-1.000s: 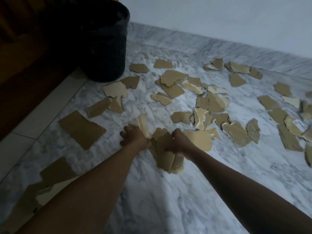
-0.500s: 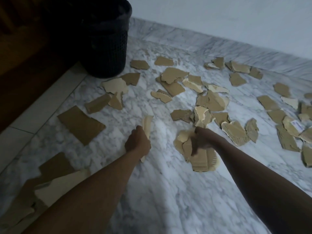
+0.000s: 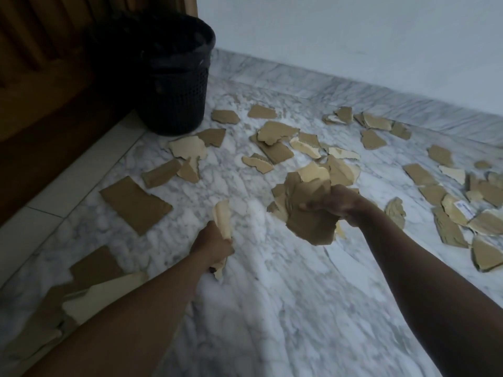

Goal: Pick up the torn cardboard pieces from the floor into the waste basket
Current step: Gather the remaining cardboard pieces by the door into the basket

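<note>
Head view: grips a narrow pale cardboard strip (image 3: 222, 216) in the left hand (image 3: 213, 244), fingers curled round it, low over the marble floor (image 3: 272, 308). Clutches a thick bundle of torn pieces (image 3: 307, 213) in the right hand (image 3: 337, 204), held above the floor to the right of the strip. Finds many more scattered pieces (image 3: 275, 131) lying flat across the marble — some just in front of the black waste basket (image 3: 174, 85), others strung out to the right. Spots one large brown sheet (image 3: 134, 204) flat on the floor, left of the left hand and apart from it. Places the waste basket upright at the far left beside the dark wooden panel (image 3: 40, 77) — well apart from both hands.
</note>
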`<action>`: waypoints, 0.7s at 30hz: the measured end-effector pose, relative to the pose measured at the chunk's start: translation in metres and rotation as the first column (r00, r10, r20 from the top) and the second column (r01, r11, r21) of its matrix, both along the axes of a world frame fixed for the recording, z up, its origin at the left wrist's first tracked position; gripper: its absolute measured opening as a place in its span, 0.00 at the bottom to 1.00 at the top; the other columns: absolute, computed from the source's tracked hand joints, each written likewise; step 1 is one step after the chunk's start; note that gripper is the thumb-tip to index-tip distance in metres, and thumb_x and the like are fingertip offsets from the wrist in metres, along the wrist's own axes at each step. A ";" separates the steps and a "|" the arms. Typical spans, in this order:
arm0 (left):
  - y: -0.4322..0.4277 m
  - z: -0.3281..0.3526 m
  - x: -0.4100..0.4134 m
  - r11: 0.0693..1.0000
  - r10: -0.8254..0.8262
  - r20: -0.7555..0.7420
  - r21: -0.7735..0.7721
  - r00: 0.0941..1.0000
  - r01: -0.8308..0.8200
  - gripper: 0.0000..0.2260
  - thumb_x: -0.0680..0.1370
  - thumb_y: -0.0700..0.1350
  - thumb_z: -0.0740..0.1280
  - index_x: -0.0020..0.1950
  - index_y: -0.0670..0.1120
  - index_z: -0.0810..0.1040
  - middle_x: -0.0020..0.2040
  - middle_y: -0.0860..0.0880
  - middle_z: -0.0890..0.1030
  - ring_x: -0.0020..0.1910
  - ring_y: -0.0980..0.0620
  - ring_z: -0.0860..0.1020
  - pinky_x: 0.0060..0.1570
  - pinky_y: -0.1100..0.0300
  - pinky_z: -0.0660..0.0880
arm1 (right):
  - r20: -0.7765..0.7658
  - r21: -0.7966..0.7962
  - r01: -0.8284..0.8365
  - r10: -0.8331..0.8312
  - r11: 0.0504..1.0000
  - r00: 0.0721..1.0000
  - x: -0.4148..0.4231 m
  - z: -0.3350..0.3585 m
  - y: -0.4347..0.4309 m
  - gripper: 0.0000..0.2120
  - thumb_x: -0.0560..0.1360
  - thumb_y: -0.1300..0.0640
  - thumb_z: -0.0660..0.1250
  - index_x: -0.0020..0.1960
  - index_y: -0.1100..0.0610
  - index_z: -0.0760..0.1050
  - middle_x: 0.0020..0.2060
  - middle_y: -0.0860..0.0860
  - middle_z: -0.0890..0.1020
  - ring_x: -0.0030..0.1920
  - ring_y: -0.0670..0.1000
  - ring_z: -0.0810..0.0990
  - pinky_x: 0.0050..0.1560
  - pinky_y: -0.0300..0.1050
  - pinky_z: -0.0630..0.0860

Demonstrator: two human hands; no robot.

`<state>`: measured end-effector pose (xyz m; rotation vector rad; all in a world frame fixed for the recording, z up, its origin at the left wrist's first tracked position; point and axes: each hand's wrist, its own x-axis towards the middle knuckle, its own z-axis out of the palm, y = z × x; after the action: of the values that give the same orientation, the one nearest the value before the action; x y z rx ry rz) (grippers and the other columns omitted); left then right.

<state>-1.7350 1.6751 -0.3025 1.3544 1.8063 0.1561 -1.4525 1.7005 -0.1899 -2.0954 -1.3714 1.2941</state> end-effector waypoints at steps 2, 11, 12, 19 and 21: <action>0.000 -0.001 -0.003 1.000 -0.016 -0.007 -0.007 1.000 0.016 0.31 0.72 0.50 0.74 0.69 0.40 0.65 0.65 0.42 0.73 0.62 0.43 0.74 0.51 0.56 0.74 | -0.016 -0.036 0.072 -0.072 0.997 0.997 0.005 -0.007 -0.004 0.23 0.61 0.53 0.83 0.51 0.59 0.80 0.51 0.56 0.83 0.51 0.57 0.82 0.54 0.56 0.81; -0.003 0.019 -0.027 0.983 -0.172 -0.121 -0.084 0.978 0.163 0.32 0.77 0.57 0.67 0.73 0.39 0.63 0.71 0.42 0.69 0.68 0.43 0.70 0.61 0.57 0.70 | 0.142 -0.108 0.186 -0.170 0.977 0.975 0.039 -0.067 -0.026 0.44 0.47 0.46 0.84 0.59 0.61 0.77 0.53 0.58 0.81 0.54 0.59 0.80 0.54 0.54 0.79; -0.001 0.026 -0.039 0.971 -0.229 -0.185 -0.109 0.956 0.212 0.34 0.77 0.59 0.66 0.74 0.40 0.62 0.72 0.42 0.68 0.69 0.43 0.69 0.63 0.56 0.69 | 0.158 -0.118 0.162 -0.142 0.980 0.977 0.041 -0.087 -0.025 0.52 0.42 0.43 0.83 0.62 0.62 0.76 0.55 0.58 0.80 0.56 0.60 0.80 0.56 0.57 0.79; -0.019 0.069 -0.131 0.856 -0.507 -0.376 -0.330 0.776 0.399 0.33 0.78 0.61 0.64 0.74 0.43 0.62 0.74 0.41 0.61 0.71 0.40 0.64 0.66 0.49 0.67 | 0.220 -0.181 -0.279 0.315 0.943 0.923 -0.083 -0.075 -0.010 0.26 0.68 0.54 0.78 0.62 0.59 0.76 0.55 0.55 0.79 0.52 0.54 0.77 0.52 0.46 0.75; -0.040 0.065 -0.149 0.826 -0.560 -0.428 -0.356 0.709 0.437 0.31 0.78 0.61 0.63 0.71 0.41 0.64 0.72 0.39 0.61 0.70 0.39 0.63 0.68 0.50 0.63 | 0.221 -0.178 -0.415 0.448 0.892 0.867 -0.123 -0.078 -0.003 0.28 0.67 0.53 0.79 0.64 0.60 0.76 0.56 0.55 0.80 0.54 0.54 0.79 0.54 0.47 0.76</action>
<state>-1.8843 1.6354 -0.2377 1.7761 1.7091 -0.7695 -1.5750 1.6978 -0.2680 -2.1754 -2.0166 1.3290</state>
